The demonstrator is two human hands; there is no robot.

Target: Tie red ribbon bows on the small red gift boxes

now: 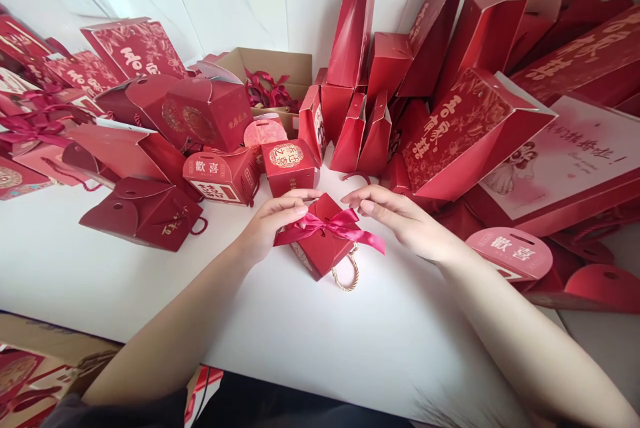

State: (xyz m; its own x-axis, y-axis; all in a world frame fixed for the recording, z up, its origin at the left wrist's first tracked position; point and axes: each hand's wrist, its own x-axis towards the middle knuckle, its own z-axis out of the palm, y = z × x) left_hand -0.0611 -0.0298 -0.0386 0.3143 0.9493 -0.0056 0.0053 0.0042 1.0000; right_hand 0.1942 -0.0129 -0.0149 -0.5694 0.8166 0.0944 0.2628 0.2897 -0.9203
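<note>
In front of me on the white table sits a small red gift box (320, 256), turned at an angle. A shiny magenta ribbon bow (345, 224) lies across its top, one tail reaching out to the right. From the box's right side hangs a twisted gold cord handle (356, 275). My left hand (267, 221) is at the box's left, fingers stretched out, its thumb by the bow's left loop; whether it touches the ribbon is unclear. My right hand (407, 220) hovers just right of the box, fingers extended and holding nothing.
Many red gift boxes crowd the table (240, 321), including a dark red box (145, 215) at left and a pink-topped box (510, 253) at right. Behind stands an open cardboard carton (275, 58) containing magenta ribbons (270, 89). Tall red bags (353, 28) line the tiled wall.
</note>
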